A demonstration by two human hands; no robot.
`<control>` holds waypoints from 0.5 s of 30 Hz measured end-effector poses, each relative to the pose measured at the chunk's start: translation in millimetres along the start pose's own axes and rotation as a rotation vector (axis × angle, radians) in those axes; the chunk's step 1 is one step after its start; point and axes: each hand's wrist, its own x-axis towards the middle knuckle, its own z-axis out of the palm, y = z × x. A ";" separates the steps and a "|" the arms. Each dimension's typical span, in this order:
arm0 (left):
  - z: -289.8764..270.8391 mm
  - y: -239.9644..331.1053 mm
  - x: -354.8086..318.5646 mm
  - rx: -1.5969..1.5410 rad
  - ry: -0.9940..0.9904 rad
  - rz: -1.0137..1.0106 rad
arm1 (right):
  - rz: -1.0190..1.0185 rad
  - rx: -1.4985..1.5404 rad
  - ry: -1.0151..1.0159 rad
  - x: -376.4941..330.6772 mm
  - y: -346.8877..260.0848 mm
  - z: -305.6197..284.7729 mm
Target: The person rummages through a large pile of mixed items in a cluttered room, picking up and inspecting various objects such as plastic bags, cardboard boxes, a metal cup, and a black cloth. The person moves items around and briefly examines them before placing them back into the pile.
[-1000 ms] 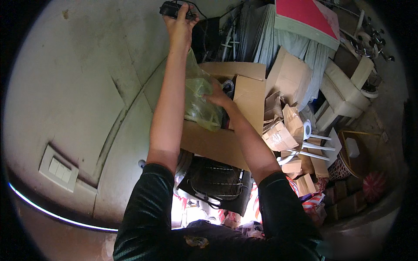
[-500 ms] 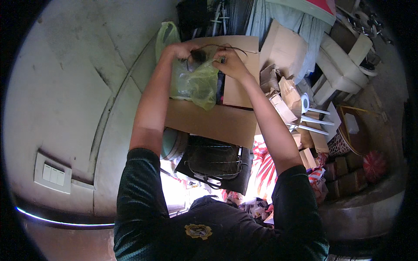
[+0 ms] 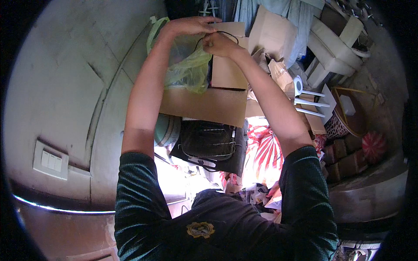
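Note:
A thin yellow-green plastic bag (image 3: 189, 71) lies in an open cardboard box (image 3: 204, 104), its loose top spread over the left side. My right hand (image 3: 219, 45) is closed, its bent fingers pinching the bag's gathered upper edge. Above the bag, near the box's far side, my left hand (image 3: 189, 27) has its fingers stretched out to the right, and nothing shows in it. A thin black cord (image 3: 230, 35) curves past my right hand over the far flap. Both hands partly cover the bag's opening.
Left stands a pale wall with a switch plate (image 3: 51, 161). Nearer than the box is a black case with a wire rack (image 3: 207, 141). To the right are torn cardboard, a white-legged stool (image 3: 311, 103), a basket (image 3: 342, 126) and a red-striped bundle (image 3: 263, 152).
My left hand has opened and moved up and away from the bag; the dark thing it held no longer shows. My right hand has shifted left. The view has tilted slightly.

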 end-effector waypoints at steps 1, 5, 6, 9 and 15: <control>-10.6 -15.4 3.1 0.128 -0.021 0.011 | -0.005 0.028 -0.016 6.9 -15.3 0.6; -8.0 -3.1 -10.7 -0.090 -0.171 -0.435 | 0.071 0.067 0.043 4.0 -7.1 4.7; -4.1 -1.5 -11.7 -0.137 -0.170 -0.421 | 0.088 0.075 0.090 3.2 2.9 6.8; 5.0 -17.1 -29.4 -0.218 -0.040 -0.388 | 0.096 0.034 0.006 3.1 9.8 5.4; -54.5 -144.9 -85.2 0.588 -0.003 -0.492 | 0.132 -0.011 0.148 16.6 5.7 4.0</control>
